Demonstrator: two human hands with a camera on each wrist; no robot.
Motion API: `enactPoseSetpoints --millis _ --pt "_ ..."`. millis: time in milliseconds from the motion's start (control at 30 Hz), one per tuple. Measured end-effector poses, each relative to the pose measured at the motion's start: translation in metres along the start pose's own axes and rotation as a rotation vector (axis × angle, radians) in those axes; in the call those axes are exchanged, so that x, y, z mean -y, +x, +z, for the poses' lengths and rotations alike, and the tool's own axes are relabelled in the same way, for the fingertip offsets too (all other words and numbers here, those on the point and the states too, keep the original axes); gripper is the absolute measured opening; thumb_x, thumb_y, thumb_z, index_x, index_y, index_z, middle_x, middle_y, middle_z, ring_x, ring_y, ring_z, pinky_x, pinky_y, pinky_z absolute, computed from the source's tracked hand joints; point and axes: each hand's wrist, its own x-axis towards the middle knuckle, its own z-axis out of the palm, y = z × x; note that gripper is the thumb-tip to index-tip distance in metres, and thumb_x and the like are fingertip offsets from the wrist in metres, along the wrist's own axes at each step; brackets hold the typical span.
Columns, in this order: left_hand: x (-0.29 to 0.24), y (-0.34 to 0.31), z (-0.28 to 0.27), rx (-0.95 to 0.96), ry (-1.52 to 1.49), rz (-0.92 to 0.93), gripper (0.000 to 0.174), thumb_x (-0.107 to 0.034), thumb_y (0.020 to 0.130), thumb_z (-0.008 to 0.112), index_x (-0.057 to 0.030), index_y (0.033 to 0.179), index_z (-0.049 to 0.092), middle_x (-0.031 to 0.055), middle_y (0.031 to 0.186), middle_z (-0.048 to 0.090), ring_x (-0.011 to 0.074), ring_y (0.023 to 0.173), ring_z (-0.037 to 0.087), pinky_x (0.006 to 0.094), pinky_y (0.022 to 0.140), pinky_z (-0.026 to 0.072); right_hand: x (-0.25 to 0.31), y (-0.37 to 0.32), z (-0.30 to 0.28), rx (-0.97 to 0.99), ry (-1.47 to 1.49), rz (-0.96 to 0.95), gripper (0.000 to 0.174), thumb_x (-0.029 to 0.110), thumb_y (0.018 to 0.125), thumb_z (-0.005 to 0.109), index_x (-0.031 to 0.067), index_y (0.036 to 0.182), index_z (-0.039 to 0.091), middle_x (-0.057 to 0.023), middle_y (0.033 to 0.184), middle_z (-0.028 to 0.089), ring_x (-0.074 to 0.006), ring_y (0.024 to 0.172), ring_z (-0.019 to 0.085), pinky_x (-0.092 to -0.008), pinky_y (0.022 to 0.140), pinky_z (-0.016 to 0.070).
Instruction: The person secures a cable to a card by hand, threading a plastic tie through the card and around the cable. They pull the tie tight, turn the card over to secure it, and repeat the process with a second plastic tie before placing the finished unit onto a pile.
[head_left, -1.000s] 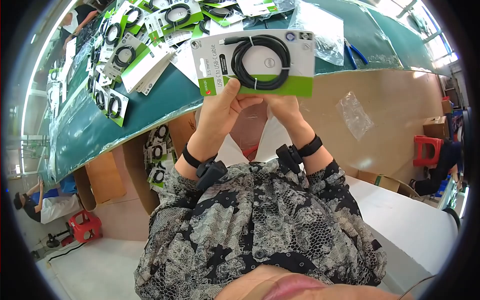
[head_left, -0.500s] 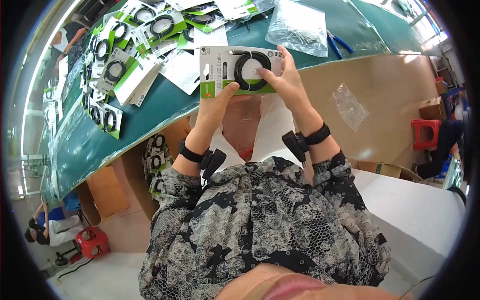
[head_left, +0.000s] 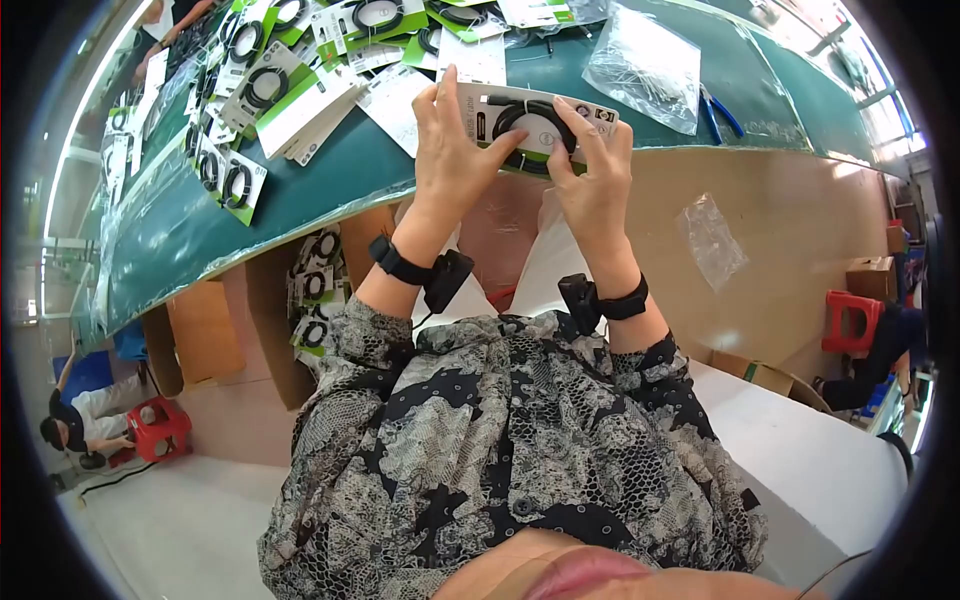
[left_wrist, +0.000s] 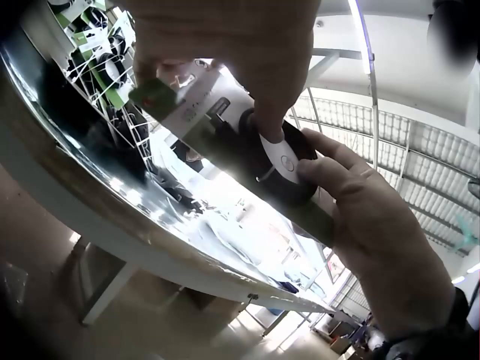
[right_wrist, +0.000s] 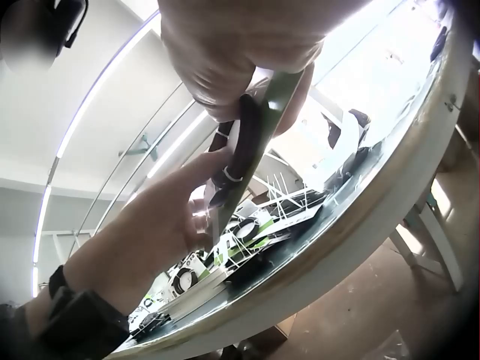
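Both hands hold a white and green packaging card (head_left: 545, 140) with a coiled black USB-C cable (head_left: 508, 120) tied to its front. My left hand (head_left: 450, 150) grips the card's left part, its thumb reaching over the front to the coil. On the right side, my right hand (head_left: 597, 180) holds the card with thumb and forefinger at the coil. The card leans back above the table's front edge. In the left wrist view, thumbs from both sides meet the coil (left_wrist: 251, 139). The right wrist view shows the card (right_wrist: 262, 139) nearly edge-on.
Many carded cables (head_left: 265, 88) lie piled on the green table (head_left: 300, 215) at the left, beside a stack of cards (head_left: 310, 120). A clear bag of white ties (head_left: 645, 70) and blue-handled pliers (head_left: 722, 115) lie at the right. More carded cables (head_left: 317, 285) fill a box below.
The left hand has moved from the card's lower edge up its left side, thumb now at the coil. The right hand has shifted onto the card's right end, and the card has tilted back.
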Motion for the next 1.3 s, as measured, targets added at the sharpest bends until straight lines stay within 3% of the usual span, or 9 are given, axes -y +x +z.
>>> enactPoseSetpoints --millis 333,600,700,733,800,967,1067,1233,1300 --pt "0.007 -0.006 -0.005 0.197 0.064 0.032 0.078 -0.026 0.07 0.077 0.0006 0.132 0.039 0.0224 0.112 0.04 0.0365 0.094 0.052 0.0372 0.079 0.049 -0.019 -0.017 -0.016 0.103 0.029 0.101 0.034 -0.003 0.075 0.063 0.0105 0.106 0.067 -0.0116 0.091 0.054 -0.0235 0.081 0.057 -0.0308 0.073 0.0487" --pt "-0.004 -0.001 -0.003 0.068 0.03 0.192 0.075 -0.025 0.075 0.075 0.0004 0.134 0.036 0.0222 0.118 0.042 0.0353 0.097 0.056 0.0365 0.082 0.0499 -0.032 -0.005 -0.011 0.071 0.07 0.164 0.043 0.0 0.078 0.063 0.0066 0.119 0.053 -0.0121 0.105 0.055 -0.0221 0.096 0.055 -0.0309 0.083 0.0462" --pt "0.009 -0.002 -0.005 -0.147 -1.002 -0.362 0.061 -0.021 0.083 0.069 -0.0004 0.131 0.038 0.0176 0.12 0.047 0.028 0.099 0.059 0.035 0.084 0.0509 -0.039 0.001 -0.009 -0.067 0.195 0.173 0.047 0.002 0.079 0.064 0.0045 0.123 0.047 -0.0109 0.111 0.054 -0.0202 0.102 0.053 -0.0309 0.087 0.0452" --pt "0.012 -0.012 0.0 -0.151 -1.009 -0.348 0.061 -0.021 0.083 0.069 -0.0004 0.131 0.038 0.0176 0.12 0.047 0.028 0.099 0.059 0.035 0.084 0.0509 -0.034 -0.002 -0.006 -0.096 0.27 0.234 0.048 0.004 0.079 0.065 0.0036 0.123 0.047 -0.0102 0.112 0.053 -0.0198 0.103 0.053 -0.0312 0.088 0.045" --pt "0.015 -0.04 0.008 0.232 -1.404 -0.651 0.042 -0.014 0.088 0.063 -0.0009 0.123 0.045 0.0108 0.115 0.054 0.0192 0.099 0.059 0.0322 0.084 0.052 -0.023 -0.007 0.0 -0.139 0.432 0.36 0.049 0.007 0.08 0.068 0.0018 0.123 0.045 -0.0089 0.113 0.052 -0.019 0.105 0.052 -0.0317 0.091 0.0446" --pt "-0.019 -0.05 0.018 0.104 -1.327 -0.701 0.03 -0.011 0.088 0.062 -0.0017 0.115 0.051 0.0075 0.109 0.06 0.0147 0.097 0.06 0.0308 0.082 0.053 -0.02 -0.02 0.01 0.087 0.279 0.349 0.048 0.014 0.08 0.07 0.0026 0.121 0.048 -0.0101 0.111 0.053 -0.0196 0.104 0.052 -0.0308 0.088 0.0451" --pt "-0.014 -0.053 0.021 0.165 -1.29 -0.744 0.027 -0.008 0.087 0.062 -0.0008 0.112 0.054 0.0068 0.107 0.061 0.0139 0.095 0.061 0.0281 0.079 0.0537 -0.033 -0.013 -0.002 0.282 -0.052 0.124 0.044 0.019 0.082 0.069 0.0021 0.118 0.051 -0.0111 0.11 0.053 -0.0182 0.103 0.053 -0.0291 0.084 0.0461" --pt "-0.009 -0.059 0.021 0.202 -1.234 -0.668 0.025 -0.007 0.087 0.061 -0.0003 0.11 0.054 0.0066 0.105 0.061 0.0145 0.091 0.062 0.0274 0.078 0.054 -0.034 -0.016 -0.011 0.308 -0.079 0.137 0.039 0.02 0.083 0.067 0.0012 0.114 0.054 -0.0112 0.103 0.057 -0.0154 0.095 0.056 -0.0278 0.078 0.0472" --pt "-0.003 -0.058 0.021 0.3 -1.025 -0.494 0.028 -0.006 0.088 0.061 0.0004 0.114 0.051 0.0069 0.105 0.062 0.015 0.092 0.062 0.027 0.078 0.0541 -0.039 -0.013 -0.018 0.452 0.111 0.355 0.035 0.017 0.083 0.065 0.0009 0.113 0.055 -0.0099 0.097 0.06 -0.0138 0.088 0.058 -0.0278 0.076 0.0475"
